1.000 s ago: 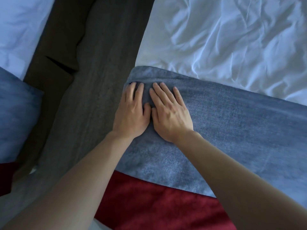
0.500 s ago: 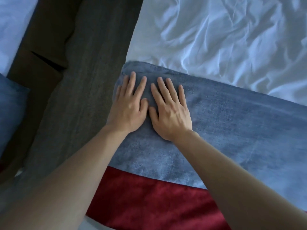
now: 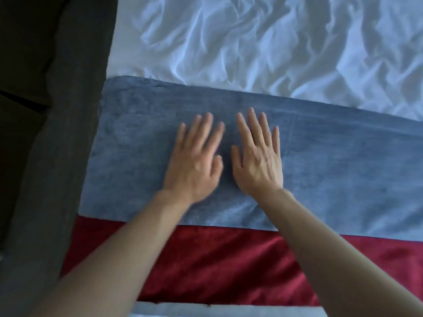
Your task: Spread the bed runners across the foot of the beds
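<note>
A matt, napped blue cloth runner (image 3: 320,170) lies beside a glossy red velvety band (image 3: 217,266), below a crumpled smooth white sheet (image 3: 251,42); grey woven carpet (image 3: 52,179) alongside.

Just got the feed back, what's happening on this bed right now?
A person is pressing both palms flat on the blue-grey part of the bed runner, the left hand and right hand side by side with fingers spread, apparently smoothing it. The runner lies across the bed, its red band nearer the person, and hangs over the bed's edge towards the dark floor. The white sheet beyond it is wrinkled.
</note>
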`<action>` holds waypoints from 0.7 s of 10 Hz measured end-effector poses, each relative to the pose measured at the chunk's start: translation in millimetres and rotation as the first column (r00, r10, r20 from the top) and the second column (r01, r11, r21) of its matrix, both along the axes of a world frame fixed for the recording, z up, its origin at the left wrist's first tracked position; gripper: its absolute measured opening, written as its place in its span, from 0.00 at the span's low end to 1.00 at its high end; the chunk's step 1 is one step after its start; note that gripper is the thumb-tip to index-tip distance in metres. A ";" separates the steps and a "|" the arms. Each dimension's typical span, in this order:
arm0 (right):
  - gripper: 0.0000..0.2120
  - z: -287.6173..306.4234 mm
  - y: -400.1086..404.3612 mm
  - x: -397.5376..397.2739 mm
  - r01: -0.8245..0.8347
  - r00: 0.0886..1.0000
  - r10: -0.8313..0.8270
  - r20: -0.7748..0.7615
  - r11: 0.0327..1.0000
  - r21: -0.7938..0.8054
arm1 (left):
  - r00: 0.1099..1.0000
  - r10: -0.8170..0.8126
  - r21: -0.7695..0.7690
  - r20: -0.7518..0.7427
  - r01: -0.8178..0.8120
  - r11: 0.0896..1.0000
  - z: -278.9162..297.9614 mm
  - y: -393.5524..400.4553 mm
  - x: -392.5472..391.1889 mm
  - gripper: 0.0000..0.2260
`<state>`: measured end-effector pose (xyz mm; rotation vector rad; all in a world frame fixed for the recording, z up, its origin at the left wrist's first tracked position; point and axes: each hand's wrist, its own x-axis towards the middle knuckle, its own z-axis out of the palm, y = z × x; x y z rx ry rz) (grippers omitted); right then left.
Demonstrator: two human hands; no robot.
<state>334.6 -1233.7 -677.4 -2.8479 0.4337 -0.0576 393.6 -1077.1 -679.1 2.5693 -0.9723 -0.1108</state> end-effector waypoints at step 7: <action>0.27 6.4 -194.3 -208.2 0.122 0.989 -0.123 -0.081 0.992 -0.013 | 0.987 0.149 0.167 -0.056 -0.137 0.976 9.7 -71.7 -124.9 0.25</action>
